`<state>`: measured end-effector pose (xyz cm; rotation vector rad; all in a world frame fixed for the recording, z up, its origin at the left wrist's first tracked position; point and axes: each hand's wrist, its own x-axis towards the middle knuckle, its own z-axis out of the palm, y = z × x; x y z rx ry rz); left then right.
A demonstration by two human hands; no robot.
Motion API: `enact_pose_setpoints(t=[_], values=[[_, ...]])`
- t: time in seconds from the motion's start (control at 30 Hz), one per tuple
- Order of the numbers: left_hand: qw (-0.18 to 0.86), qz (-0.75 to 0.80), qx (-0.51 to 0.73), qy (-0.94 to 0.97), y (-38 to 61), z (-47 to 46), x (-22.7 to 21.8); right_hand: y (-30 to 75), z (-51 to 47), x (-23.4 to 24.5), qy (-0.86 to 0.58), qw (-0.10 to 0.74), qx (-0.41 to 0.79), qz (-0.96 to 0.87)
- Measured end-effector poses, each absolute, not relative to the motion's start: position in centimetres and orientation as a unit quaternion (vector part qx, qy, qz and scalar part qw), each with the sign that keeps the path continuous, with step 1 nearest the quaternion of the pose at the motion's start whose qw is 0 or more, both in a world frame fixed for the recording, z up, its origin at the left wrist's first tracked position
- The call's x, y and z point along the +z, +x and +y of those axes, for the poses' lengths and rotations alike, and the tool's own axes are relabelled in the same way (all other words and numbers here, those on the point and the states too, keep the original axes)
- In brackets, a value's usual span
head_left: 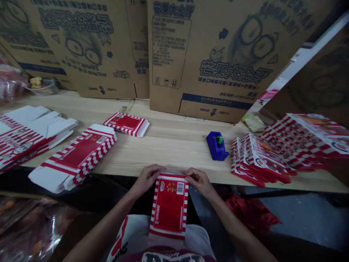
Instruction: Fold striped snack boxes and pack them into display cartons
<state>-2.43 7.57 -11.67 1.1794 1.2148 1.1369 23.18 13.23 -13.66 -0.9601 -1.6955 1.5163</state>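
A red and white striped carton (169, 205) stands on end on my lap, its top at the table's front edge. My left hand (147, 177) grips the carton's top left corner, fingers curled over it. My right hand (198, 179) pinches the top right corner. A strip of clear tape seems to run along the top edge between my hands, though it is hard to make out. A blue tape dispenser (217, 145) sits on the wooden table (169, 142) just beyond my right hand.
Flat striped cartons lie in stacks at the left (76, 154), far left (24, 133) and back (127, 123). Filled striped boxes (261, 158) are piled at the right. Large printed cardboard boxes (212, 54) wall the table's far side. Clear plastic bags (29, 229) lie lower left.
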Motion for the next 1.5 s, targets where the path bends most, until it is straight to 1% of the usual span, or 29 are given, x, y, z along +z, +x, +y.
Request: enact_pose_setpoints(t=[0.07, 0.17, 0.37, 0.53, 0.67, 0.8, 0.93, 0.97, 1.03, 1.1, 1.13, 1.2, 1.23, 1.27, 1.3, 1.37, 1.5], values=[[0.472, 0.486, 0.447, 0.584, -2.7, 7.3, -11.7, 23.4, 12.9, -13.7, -0.36, 0.341, 0.518, -0.697], [0.469, 0.475, 0.425, 0.611, -3.0, 7.1, -11.7, 23.3, 12.3, -13.2, -0.359, 0.341, 0.475, -0.728], [0.453, 0.531, 0.409, 0.588, -2.8, 8.0, -10.3, 22.2, 12.4, -11.1, -0.418, 0.329, 0.479, -0.698], [0.519, 0.537, 0.393, 0.537, -3.1, 9.2, -9.4, 21.5, 12.9, -9.7, -0.44, 0.311, 0.489, -0.686], [0.501, 0.52, 0.379, 0.579, -3.6, 9.3, -9.3, 21.4, 12.7, -9.9, -0.429, 0.338, 0.488, -0.681], [0.489, 0.487, 0.385, 0.612, -3.5, 8.2, -10.2, 21.8, 11.4, -11.1, -0.412, 0.377, 0.468, -0.685], [0.514, 0.495, 0.438, 0.547, -2.7, 7.3, -12.3, 21.7, 9.0, -12.4, -0.414, 0.435, 0.434, -0.672], [0.526, 0.496, 0.449, 0.525, -2.4, 7.2, -12.8, 21.7, 8.6, -12.7, -0.415, 0.438, 0.428, -0.673], [0.552, 0.497, 0.464, 0.483, -1.6, 7.2, -13.5, 22.2, 8.5, -13.0, -0.4, 0.414, 0.439, -0.69], [0.574, 0.502, 0.478, 0.437, -1.0, 7.3, -13.6, 23.6, 9.8, -12.9, -0.388, 0.387, 0.453, -0.704], [0.582, 0.504, 0.485, 0.415, -0.7, 7.4, -13.5, 24.7, 11.1, -12.7, -0.403, 0.4, 0.442, -0.694], [0.588, 0.505, 0.498, 0.388, -0.4, 7.5, -13.2, 27.3, 14.7, -12.3, -0.496, 0.474, 0.364, -0.63], [0.589, 0.502, 0.502, 0.386, -0.2, 7.5, -12.9, 28.7, 16.8, -12.1, -0.561, 0.518, 0.3, -0.572], [0.588, 0.497, 0.505, 0.39, -0.2, 7.6, -12.7, 30.1, 18.8, -11.9, -0.615, 0.53, 0.246, -0.53], [0.585, 0.493, 0.508, 0.396, -0.1, 7.6, -12.6, 31.3, 20.7, -11.7, -0.634, 0.534, 0.229, -0.511], [0.576, 0.489, 0.51, 0.41, -0.2, 7.7, -12.4, 33.2, 23.7, -11.7, -0.65, 0.526, 0.229, -0.499], [0.545, 0.484, 0.506, 0.46, -0.6, 8.0, -12.4, 34.0, 26.1, -12.4, -0.643, 0.524, 0.283, -0.482]])
